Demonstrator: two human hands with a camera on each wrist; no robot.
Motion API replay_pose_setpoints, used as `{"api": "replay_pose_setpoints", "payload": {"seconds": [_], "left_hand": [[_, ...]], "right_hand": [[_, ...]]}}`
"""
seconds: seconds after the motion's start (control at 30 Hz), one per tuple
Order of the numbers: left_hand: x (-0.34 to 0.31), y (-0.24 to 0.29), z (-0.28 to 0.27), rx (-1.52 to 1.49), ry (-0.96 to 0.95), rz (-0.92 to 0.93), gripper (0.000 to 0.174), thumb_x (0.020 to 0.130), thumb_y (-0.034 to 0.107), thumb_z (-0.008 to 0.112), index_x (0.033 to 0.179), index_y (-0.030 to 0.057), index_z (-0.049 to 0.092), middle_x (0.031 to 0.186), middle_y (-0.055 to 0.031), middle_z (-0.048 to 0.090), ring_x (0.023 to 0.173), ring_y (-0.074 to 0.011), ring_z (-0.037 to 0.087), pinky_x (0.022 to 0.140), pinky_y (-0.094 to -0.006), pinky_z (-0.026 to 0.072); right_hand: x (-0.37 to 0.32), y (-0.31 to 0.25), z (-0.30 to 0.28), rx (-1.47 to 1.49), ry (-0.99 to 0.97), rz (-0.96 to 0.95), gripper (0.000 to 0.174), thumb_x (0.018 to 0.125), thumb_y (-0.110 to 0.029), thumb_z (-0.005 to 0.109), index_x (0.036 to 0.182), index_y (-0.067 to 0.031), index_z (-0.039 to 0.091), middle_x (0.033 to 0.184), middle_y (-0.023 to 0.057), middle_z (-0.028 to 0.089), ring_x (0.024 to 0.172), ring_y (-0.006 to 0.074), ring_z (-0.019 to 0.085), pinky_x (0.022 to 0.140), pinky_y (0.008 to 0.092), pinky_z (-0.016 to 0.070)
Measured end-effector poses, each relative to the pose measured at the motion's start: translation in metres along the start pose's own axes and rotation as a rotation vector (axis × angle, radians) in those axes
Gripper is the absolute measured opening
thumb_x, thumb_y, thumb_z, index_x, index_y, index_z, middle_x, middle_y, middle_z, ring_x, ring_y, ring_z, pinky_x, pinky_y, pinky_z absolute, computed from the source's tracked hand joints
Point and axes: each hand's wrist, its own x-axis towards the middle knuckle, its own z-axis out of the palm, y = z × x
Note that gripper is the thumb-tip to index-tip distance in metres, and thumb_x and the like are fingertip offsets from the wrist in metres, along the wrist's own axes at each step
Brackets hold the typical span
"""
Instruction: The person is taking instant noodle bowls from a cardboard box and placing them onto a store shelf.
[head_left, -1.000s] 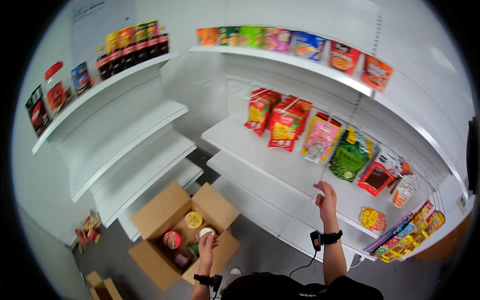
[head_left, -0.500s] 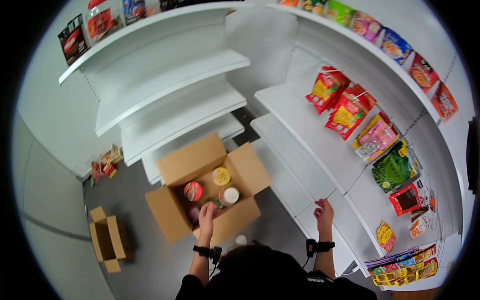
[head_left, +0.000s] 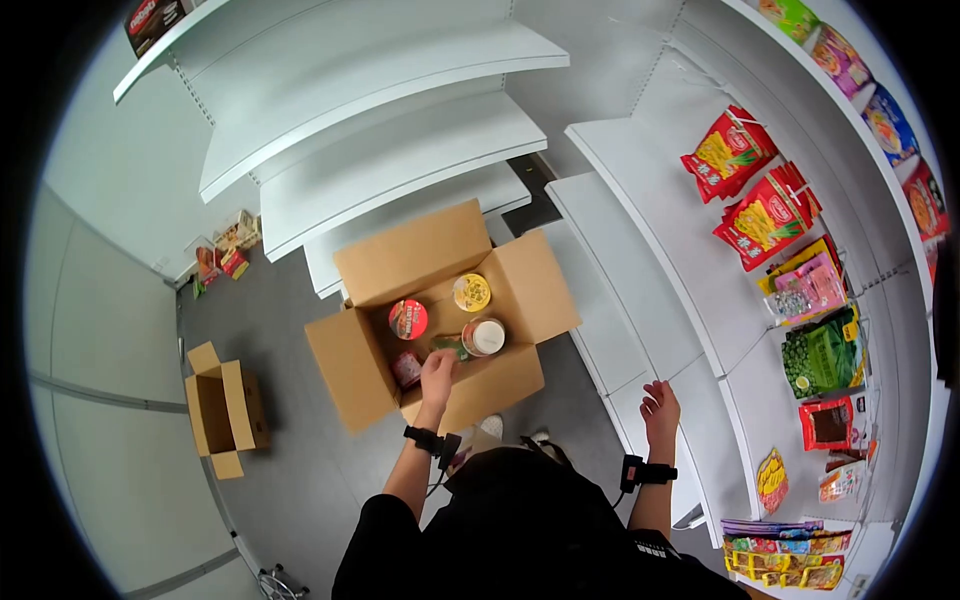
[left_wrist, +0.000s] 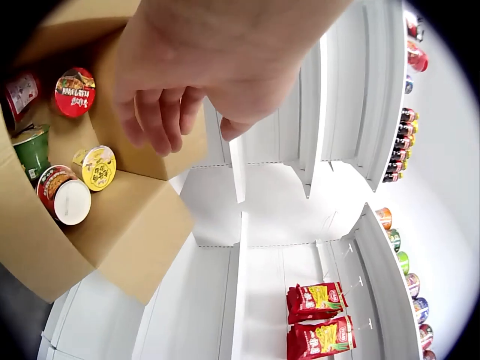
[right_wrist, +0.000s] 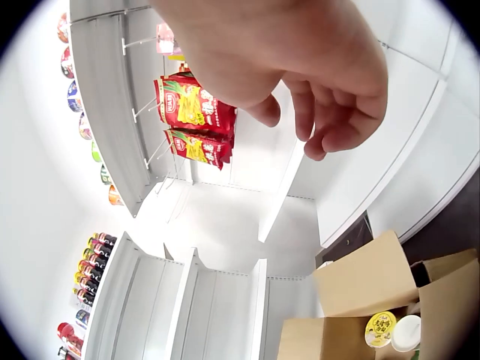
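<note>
An open cardboard box (head_left: 460, 385) on the floor holds several tubs: a red-lidded one (head_left: 408, 319), a yellow-lidded one (head_left: 472, 292), a white-lidded one (head_left: 484, 337) and a green one, partly hidden in the head view. My left hand (head_left: 437, 377) hangs over the box's near side; the left wrist view shows its fingers (left_wrist: 171, 120) loosely bent, holding nothing, apart from the tubs. To the right of the box, my right hand (head_left: 660, 408) hovers in front of the low shelves, its fingers relaxed and slightly bent with nothing in them (right_wrist: 315, 105).
White shelves (head_left: 400, 160) stand behind the box, others (head_left: 660, 260) to the right with hanging red snack bags (head_left: 768, 217) and a green bag (head_left: 825, 355). A smaller open carton (head_left: 240, 405) sits on the floor at left, loose packets (head_left: 235, 262) near the wall.
The head view has tilted down and turned, so box and shelves appear shifted. The left hand stays above the box's near side; the right hand remains raised at the right, both still without any item.
</note>
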Motion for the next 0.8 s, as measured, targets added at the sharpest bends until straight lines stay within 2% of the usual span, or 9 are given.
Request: {"api": "replay_pose_setpoints", "payload": {"seconds": [0.07,0.1,0.33,0.47,0.6,0.7,0.8], "left_hand": [[0.005,-0.015,0.005,-0.019,-0.020,0.019,0.019,0.090,0.021,0.058,0.096,0.0028,0.063,0.080,0.0003,0.061,0.070,-0.0072,0.054,0.061,-0.0219,0.0432],[0.008,-0.020,0.007,0.005,-0.026,-0.034,0.020,0.089,0.021,0.059,0.096,0.0021,0.063,0.079,0.0004,0.061,0.067,-0.0069,0.052,0.059,-0.0222,0.0430],[0.025,-0.044,0.029,0.174,0.024,-0.142,0.027,0.088,0.025,0.058,0.096,0.0003,0.065,0.079,-0.0044,0.065,0.069,-0.0112,0.060,0.059,-0.0238,0.0449],[0.044,-0.060,0.031,0.317,0.101,-0.168,0.032,0.087,0.030,0.058,0.091,-0.0015,0.066,0.074,-0.0068,0.066,0.067,-0.0135,0.062,0.060,-0.0249,0.0461],[0.066,-0.092,0.021,0.508,0.124,-0.227,0.038,0.086,0.034,0.058,0.088,-0.0026,0.066,0.070,-0.0074,0.065,0.063,-0.0156,0.062,0.058,-0.0268,0.0466],[0.081,-0.100,0.025,0.401,0.172,-0.470,0.020,0.082,0.027,0.059,0.082,0.0068,0.061,0.069,-0.0012,0.058,0.054,-0.0115,0.055,0.048,-0.0264,0.0429],[0.100,-0.114,0.026,0.396,0.071,-0.507,0.019,0.080,0.029,0.060,0.079,0.0099,0.059,0.067,-0.0002,0.056,0.051,-0.0112,0.053,0.045,-0.0269,0.0416]], "right_hand": [[0.008,0.004,-0.004,-0.005,-0.001,0.040,0.031,0.090,-0.035,0.058,0.102,-0.0067,0.058,0.094,0.0058,0.064,0.075,0.0135,0.052,0.064,0.0263,0.0443],[0.013,0.006,-0.006,0.000,-0.006,0.059,0.031,0.089,-0.035,0.058,0.102,-0.0067,0.058,0.094,0.0061,0.064,0.076,0.0140,0.053,0.064,0.0266,0.0444],[0.059,0.026,0.003,-0.036,-0.069,0.227,0.033,0.089,-0.034,0.058,0.105,-0.0051,0.058,0.097,0.0085,0.064,0.079,0.0160,0.053,0.067,0.0281,0.0453],[0.103,0.033,0.022,-0.098,-0.152,0.280,0.034,0.090,-0.034,0.056,0.107,-0.0047,0.057,0.099,0.0094,0.063,0.079,0.0164,0.053,0.068,0.0286,0.0454],[0.148,0.029,0.055,-0.159,-0.258,0.300,0.030,0.091,-0.033,0.053,0.105,-0.0072,0.058,0.095,0.0066,0.064,0.075,0.0138,0.054,0.066,0.0282,0.0457],[0.178,0.033,0.081,-0.160,-0.330,0.433,0.025,0.091,-0.032,0.054,0.097,-0.0092,0.059,0.089,0.0053,0.065,0.071,0.0144,0.056,0.063,0.0291,0.0468],[0.198,0.040,0.100,-0.193,-0.431,0.537,0.022,0.090,-0.032,0.056,0.091,-0.0106,0.060,0.088,0.0054,0.065,0.072,0.0157,0.058,0.063,0.0305,0.0474]]}}
